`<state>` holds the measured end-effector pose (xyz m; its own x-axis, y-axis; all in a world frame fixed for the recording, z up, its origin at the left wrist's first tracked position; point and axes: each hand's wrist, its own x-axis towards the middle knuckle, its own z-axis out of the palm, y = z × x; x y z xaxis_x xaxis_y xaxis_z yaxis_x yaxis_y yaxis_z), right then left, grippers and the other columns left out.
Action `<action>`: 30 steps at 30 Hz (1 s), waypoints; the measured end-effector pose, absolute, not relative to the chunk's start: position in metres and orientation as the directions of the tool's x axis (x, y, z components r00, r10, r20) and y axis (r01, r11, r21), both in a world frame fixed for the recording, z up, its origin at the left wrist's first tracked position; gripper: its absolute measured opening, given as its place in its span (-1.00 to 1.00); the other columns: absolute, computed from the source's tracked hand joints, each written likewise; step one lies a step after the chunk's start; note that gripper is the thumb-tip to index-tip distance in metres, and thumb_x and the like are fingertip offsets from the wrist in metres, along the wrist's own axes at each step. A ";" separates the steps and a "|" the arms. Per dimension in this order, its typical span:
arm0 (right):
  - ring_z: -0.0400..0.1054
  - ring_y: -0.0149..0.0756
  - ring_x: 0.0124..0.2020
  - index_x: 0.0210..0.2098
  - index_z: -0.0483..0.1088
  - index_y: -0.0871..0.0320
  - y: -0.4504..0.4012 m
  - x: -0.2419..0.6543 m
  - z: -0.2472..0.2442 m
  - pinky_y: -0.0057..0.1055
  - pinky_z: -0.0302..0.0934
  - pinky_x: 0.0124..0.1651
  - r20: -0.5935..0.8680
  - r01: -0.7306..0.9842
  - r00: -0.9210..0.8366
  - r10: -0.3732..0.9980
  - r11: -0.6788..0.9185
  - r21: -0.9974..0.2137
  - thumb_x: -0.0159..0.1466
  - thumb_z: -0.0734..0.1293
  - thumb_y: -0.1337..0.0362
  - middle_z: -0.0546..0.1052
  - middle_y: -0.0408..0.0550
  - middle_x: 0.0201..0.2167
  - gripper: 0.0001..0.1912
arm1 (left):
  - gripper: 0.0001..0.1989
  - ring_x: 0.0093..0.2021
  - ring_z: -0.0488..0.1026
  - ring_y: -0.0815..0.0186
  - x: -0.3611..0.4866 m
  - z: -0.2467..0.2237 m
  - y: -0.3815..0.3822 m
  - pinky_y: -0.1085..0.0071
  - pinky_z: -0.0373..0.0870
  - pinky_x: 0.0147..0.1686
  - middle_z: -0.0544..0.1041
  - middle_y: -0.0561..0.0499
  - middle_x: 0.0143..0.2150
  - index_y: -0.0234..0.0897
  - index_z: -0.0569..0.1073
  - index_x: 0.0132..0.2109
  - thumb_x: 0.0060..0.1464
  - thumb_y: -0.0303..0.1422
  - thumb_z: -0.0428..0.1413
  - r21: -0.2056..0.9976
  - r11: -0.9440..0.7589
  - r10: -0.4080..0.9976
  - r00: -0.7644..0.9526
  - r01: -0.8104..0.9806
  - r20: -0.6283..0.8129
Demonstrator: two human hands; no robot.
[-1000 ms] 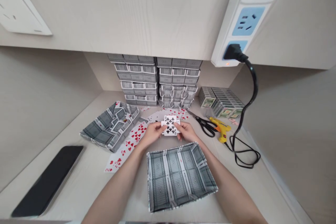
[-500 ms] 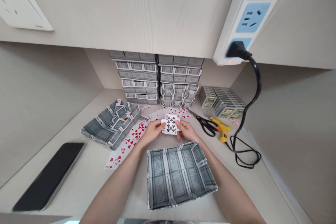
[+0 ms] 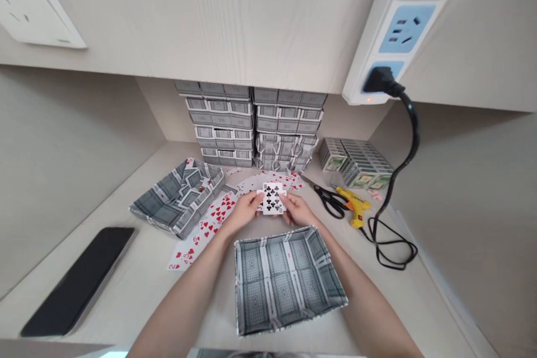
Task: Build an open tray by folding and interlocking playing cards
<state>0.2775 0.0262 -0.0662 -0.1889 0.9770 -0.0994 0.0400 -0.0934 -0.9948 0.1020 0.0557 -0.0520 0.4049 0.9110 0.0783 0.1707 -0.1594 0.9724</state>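
Between both hands I hold playing cards (image 3: 273, 199), a ten of clubs on top with the edges of at least one other card showing behind it. My left hand (image 3: 247, 207) pinches their left edge, thumb on the face. On the right edge my right hand (image 3: 297, 210) grips the same way. Just below the hands lies an open tray made of folded cards (image 3: 289, 279), grey patterned backs facing up. Loose cards with red hearts (image 3: 205, 229) are spread left of my left hand. More face-up cards (image 3: 289, 178) lie behind the hands.
A second card box (image 3: 159, 196) holding folded pieces is at left, near a black phone (image 3: 78, 282). Stacked card boxes (image 3: 251, 123) stand at the back. To the right are black scissors (image 3: 331, 200), a yellow glue gun (image 3: 356, 207) with its cable, and packaged decks (image 3: 361, 162).
The cards between my hands have shifted very slightly, and a bit more of the card behind shows at the left. Otherwise the hands and surroundings stay in place.
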 end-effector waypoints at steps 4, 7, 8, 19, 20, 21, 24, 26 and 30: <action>0.12 -0.50 -0.86 -0.48 0.17 0.14 0.029 0.279 -0.072 -0.57 -0.03 -0.83 -0.109 0.023 -0.187 0.976 -0.106 -0.994 0.11 0.17 -0.09 0.40 -0.22 -0.75 -0.61 | -0.68 -0.66 0.18 0.48 0.102 -0.052 0.057 0.55 0.12 -0.64 0.29 0.12 -0.63 -0.35 0.32 -0.46 0.03 -0.16 -0.07 0.975 -0.154 0.899 0.431 0.162 0.070; 0.18 -0.45 -0.84 -0.46 0.19 0.14 0.030 0.280 -0.075 -0.54 0.06 -0.79 -0.099 -0.005 -0.208 0.973 -0.103 -0.995 0.09 0.22 -0.05 0.37 -0.25 -0.80 -0.64 | -0.69 -0.67 0.18 0.48 0.102 -0.051 0.058 0.55 0.12 -0.64 0.28 0.13 -0.62 -0.34 0.30 -0.48 0.02 -0.17 -0.06 0.977 -0.148 0.895 0.441 0.152 0.067; 0.19 -0.44 -0.83 -0.45 0.20 0.14 0.031 0.281 -0.075 -0.53 0.08 -0.78 -0.094 -0.011 -0.217 0.972 -0.099 -0.995 0.08 0.24 -0.04 0.36 -0.26 -0.81 -0.65 | -0.69 -0.67 0.18 0.48 0.102 -0.050 0.058 0.54 0.12 -0.64 0.28 0.13 -0.63 -0.34 0.30 -0.49 0.02 -0.18 -0.06 0.978 -0.145 0.896 0.440 0.152 0.064; 0.25 -0.42 -0.79 -0.40 0.19 0.17 0.028 0.281 -0.069 -0.53 0.13 -0.72 -0.062 0.023 -0.261 0.963 -0.058 -0.998 0.08 0.24 -0.02 0.40 -0.25 -0.78 -0.65 | -0.71 -0.68 0.19 0.46 0.102 -0.049 0.058 0.54 0.12 -0.64 0.26 0.15 -0.68 -0.34 0.30 -0.50 0.00 -0.20 -0.04 0.983 -0.131 0.891 0.449 0.130 0.060; 0.25 -0.42 -0.79 -0.40 0.19 0.17 0.028 0.281 -0.069 -0.53 0.13 -0.71 -0.062 0.026 -0.259 0.964 -0.057 -0.998 0.08 0.24 -0.02 0.40 -0.25 -0.78 -0.64 | -0.72 -0.68 0.19 0.46 0.102 -0.049 0.058 0.54 0.12 -0.64 0.27 0.15 -0.69 -0.34 0.31 -0.50 0.00 -0.20 -0.04 0.983 -0.134 0.891 0.451 0.129 0.062; 0.25 -0.42 -0.79 -0.39 0.19 0.17 0.028 0.281 -0.068 -0.52 0.13 -0.71 -0.064 0.030 -0.258 0.964 -0.058 -0.998 0.07 0.24 -0.02 0.40 -0.25 -0.78 -0.64 | -0.72 -0.68 0.19 0.46 0.102 -0.049 0.058 0.54 0.13 -0.64 0.27 0.15 -0.69 -0.34 0.31 -0.50 0.00 -0.21 -0.04 0.983 -0.133 0.891 0.450 0.127 0.063; 0.25 -0.41 -0.79 -0.39 0.20 0.17 0.028 0.280 -0.067 -0.51 0.14 -0.71 -0.076 0.042 -0.256 0.964 -0.067 -0.997 0.06 0.25 -0.04 0.40 -0.25 -0.78 -0.62 | -0.73 -0.68 0.19 0.46 0.102 -0.049 0.058 0.54 0.13 -0.65 0.28 0.14 -0.69 -0.34 0.32 -0.50 -0.01 -0.21 -0.03 0.986 -0.116 0.897 0.440 0.118 0.052; 0.25 -0.41 -0.79 -0.39 0.20 0.17 0.028 0.280 -0.067 -0.50 0.14 -0.70 -0.078 0.042 -0.252 0.965 -0.070 -0.997 0.05 0.25 -0.04 0.40 -0.25 -0.78 -0.62 | -0.72 -0.68 0.20 0.46 0.102 -0.049 0.058 0.54 0.13 -0.66 0.29 0.14 -0.68 -0.34 0.32 -0.50 -0.02 -0.21 -0.03 0.987 -0.108 0.899 0.435 0.117 0.047; 0.25 -0.41 -0.79 -0.42 0.20 0.17 0.027 0.280 -0.065 -0.51 0.15 -0.70 -0.063 0.026 -0.253 0.965 -0.058 -0.998 0.04 0.28 -0.02 0.40 -0.25 -0.78 -0.63 | -0.72 -0.68 0.20 0.47 0.102 -0.049 0.058 0.54 0.13 -0.65 0.29 0.14 -0.67 -0.35 0.33 -0.49 -0.01 -0.21 -0.03 0.986 -0.109 0.901 0.432 0.129 0.044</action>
<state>0.2803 0.0268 -0.0651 -0.2530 0.9654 -0.0630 0.0257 -0.0583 -0.9980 0.1022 0.0576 -0.0493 0.4318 0.9009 0.0436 0.1285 -0.1093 0.9857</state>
